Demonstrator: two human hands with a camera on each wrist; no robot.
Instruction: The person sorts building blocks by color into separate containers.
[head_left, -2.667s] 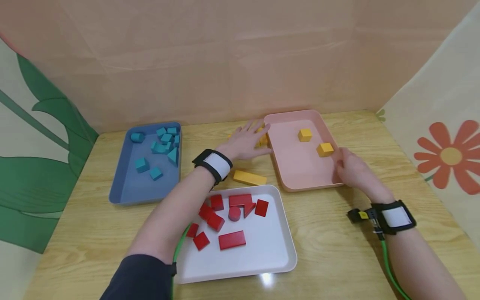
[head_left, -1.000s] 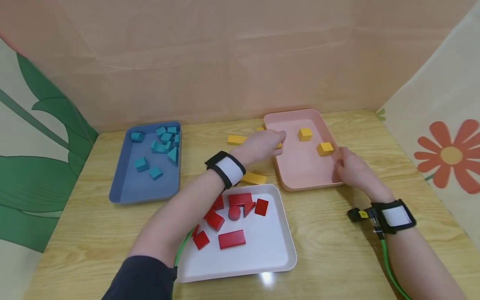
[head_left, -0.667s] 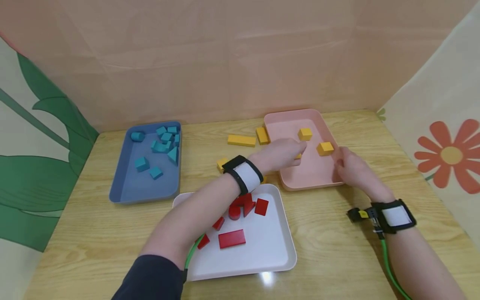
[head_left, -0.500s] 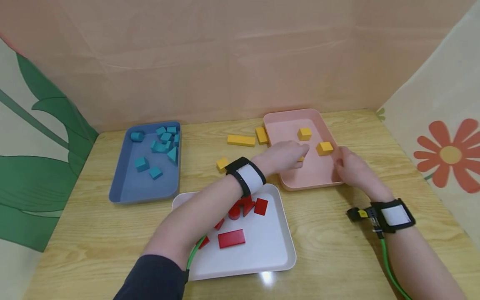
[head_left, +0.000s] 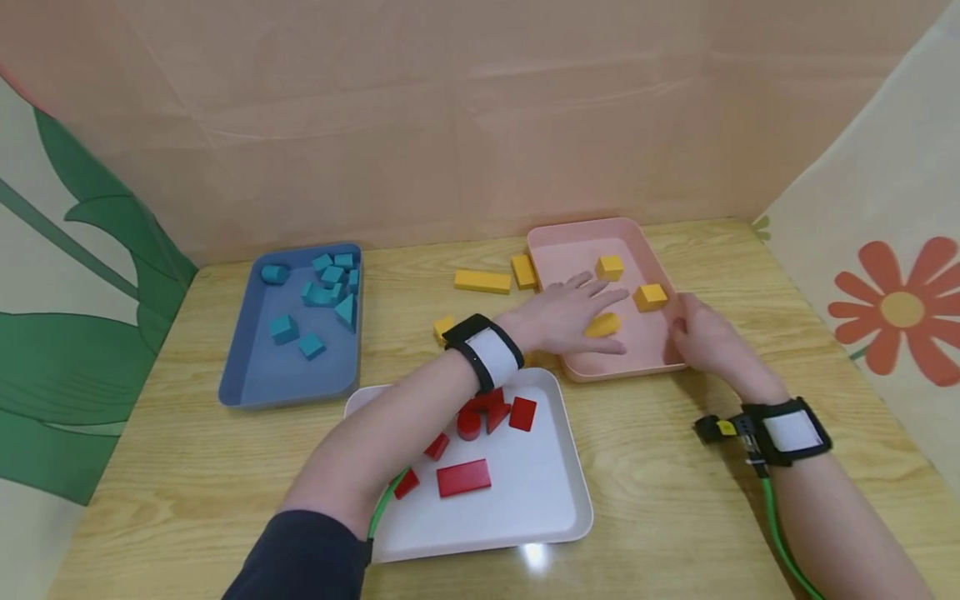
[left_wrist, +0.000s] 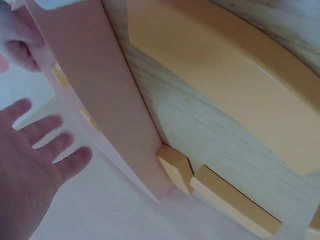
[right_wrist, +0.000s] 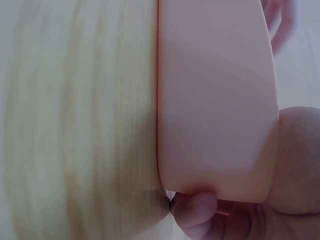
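My left hand is over the left side of the pink tray, fingers spread and straight. Between its thumb and forefinger shows a rounded yellow block, inside the tray. In the left wrist view the same hand has its fingers apart and nothing in them. Two yellow cubes, one at the back and one nearer the right wall, sit in the tray. My right hand grips the tray's right front side; in the right wrist view its curled fingers press at the tray's lower edge.
Left of the pink tray lie a long yellow block, another yellow block against its wall and a yellow cube. A white tray with red blocks stands in front, partly under the left forearm. A blue tray holds several teal blocks.
My left hand has carried a yellow block rightward from the table into the pink tray, then spread its fingers and let it go. The right hand stays on the tray.
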